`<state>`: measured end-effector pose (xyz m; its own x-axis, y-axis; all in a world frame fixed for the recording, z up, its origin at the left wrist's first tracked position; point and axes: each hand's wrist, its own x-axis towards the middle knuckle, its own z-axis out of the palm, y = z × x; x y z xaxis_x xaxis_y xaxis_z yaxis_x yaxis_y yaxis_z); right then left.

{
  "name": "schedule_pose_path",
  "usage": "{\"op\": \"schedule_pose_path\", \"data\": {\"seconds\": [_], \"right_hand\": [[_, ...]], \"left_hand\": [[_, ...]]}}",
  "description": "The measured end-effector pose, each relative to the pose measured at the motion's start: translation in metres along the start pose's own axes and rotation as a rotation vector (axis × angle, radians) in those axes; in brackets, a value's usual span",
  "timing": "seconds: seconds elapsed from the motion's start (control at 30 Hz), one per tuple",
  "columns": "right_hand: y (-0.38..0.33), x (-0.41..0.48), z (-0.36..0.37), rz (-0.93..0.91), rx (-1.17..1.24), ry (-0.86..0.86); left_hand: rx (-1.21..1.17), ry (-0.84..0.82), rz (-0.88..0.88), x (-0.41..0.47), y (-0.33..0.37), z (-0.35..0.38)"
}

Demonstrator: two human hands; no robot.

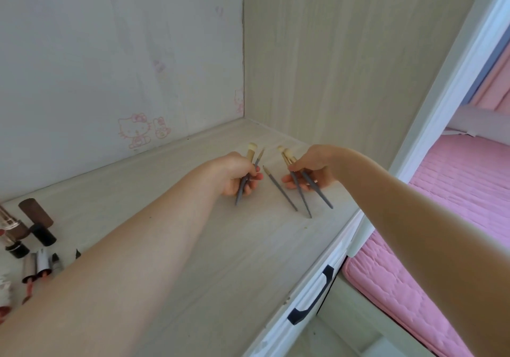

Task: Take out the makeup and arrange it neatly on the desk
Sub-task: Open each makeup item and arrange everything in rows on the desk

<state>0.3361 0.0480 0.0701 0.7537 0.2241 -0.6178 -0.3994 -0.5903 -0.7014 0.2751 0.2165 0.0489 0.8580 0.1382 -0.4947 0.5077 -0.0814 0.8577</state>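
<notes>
On the pale wooden desk [248,246], near its far right corner, both hands hold makeup brushes with grey handles and cream bristles. My left hand [237,174] grips two brushes [249,163], their bristles pointing away from me. My right hand [311,167] pinches two or three brushes [300,188], whose handles fan out toward me over the desk. One thin grey brush [280,188] lies loose on the desk between the hands. Lipsticks and dark tubes [30,235] lie in a group at the desk's left edge.
A wall with pink cartoon stickers [140,130] backs the desk, and a wood-grain panel [331,67] closes its right side. A drawer with a dark handle [311,298] sits under the front edge. A pink mattress [455,218] lies to the right.
</notes>
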Motion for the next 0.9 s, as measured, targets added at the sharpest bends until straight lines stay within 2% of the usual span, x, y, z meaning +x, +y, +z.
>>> {"op": "schedule_pose_path", "data": {"seconds": [0.17, 0.27, 0.37, 0.47, 0.57, 0.67, 0.8, 0.9], "right_hand": [[0.009, -0.010, -0.008, -0.035, 0.016, 0.041], [0.016, -0.014, -0.012, -0.047, 0.063, 0.022], [0.023, -0.017, -0.013, -0.073, 0.093, -0.003], [0.028, -0.020, -0.012, -0.092, 0.110, -0.012], [0.031, -0.022, -0.007, -0.102, 0.121, -0.023], [0.034, -0.026, -0.003, -0.115, 0.128, -0.028], [0.039, -0.034, 0.004, -0.141, 0.168, -0.034], [0.042, -0.043, 0.008, -0.157, 0.197, -0.043]], "left_hand": [[0.359, 0.220, 0.095, 0.000, 0.007, 0.030], [0.732, 0.391, 0.176, 0.004, 0.001, 0.046], [0.801, 0.465, 0.214, 0.006, -0.003, 0.052], [0.810, 0.453, 0.192, 0.005, -0.002, 0.046], [0.828, 0.361, 0.097, -0.004, 0.003, 0.035], [0.937, 0.283, 0.038, -0.015, 0.007, 0.028], [1.089, 0.273, 0.051, -0.028, 0.004, 0.026], [0.894, 0.229, 0.055, -0.032, -0.004, 0.013]]}}
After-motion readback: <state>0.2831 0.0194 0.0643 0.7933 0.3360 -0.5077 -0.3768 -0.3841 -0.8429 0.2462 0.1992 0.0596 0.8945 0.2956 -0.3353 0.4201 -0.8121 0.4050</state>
